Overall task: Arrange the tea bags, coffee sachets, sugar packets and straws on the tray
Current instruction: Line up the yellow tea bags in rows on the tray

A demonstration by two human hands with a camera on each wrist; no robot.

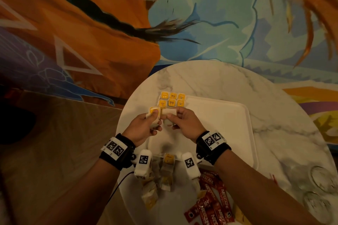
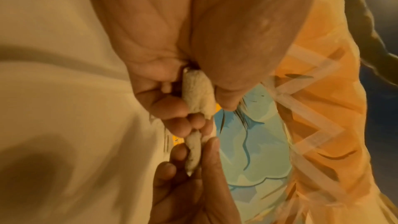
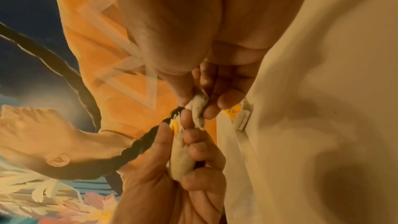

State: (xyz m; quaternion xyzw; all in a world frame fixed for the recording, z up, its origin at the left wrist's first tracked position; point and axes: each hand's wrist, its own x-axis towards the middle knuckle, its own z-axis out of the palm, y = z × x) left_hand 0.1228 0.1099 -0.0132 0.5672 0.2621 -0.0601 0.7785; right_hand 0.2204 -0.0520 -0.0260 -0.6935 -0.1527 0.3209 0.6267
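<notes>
Here, in the middle of the head view, my left hand (image 1: 144,127) pinches a small white paper tea bag with a yellow tag (image 1: 154,115) between thumb and curled fingers. Just to its right, my right hand (image 1: 184,124) holds a second white paper tea bag (image 1: 169,113) the same way, thumb on top and fingers folded beneath. The two bags sit almost side by side, and my fingertips nearly meet between them. In the left wrist view the bag in my left hand (image 2: 199,94) shows as a soft pale pouch squeezed between thumb and fingers, with the other bag (image 2: 193,151) below it in my right hand's grip.

Both hands hover above the near left corner of the white rectangular plastic tray (image 1: 223,124), which lies on the round white marble table (image 1: 228,80). At the tray's upper left corner six yellow-tagged tea bags (image 1: 172,101) lie flat in two neat rows of three, touching one another.

Lower in the frame, below my wrists, more loose tea bags (image 1: 167,170) lie scattered on the table. To their right, near the bottom edge, sits a heap of red coffee stick sachets (image 1: 213,201). At the lower right stand two clear drinking glasses (image 1: 320,188).
</notes>
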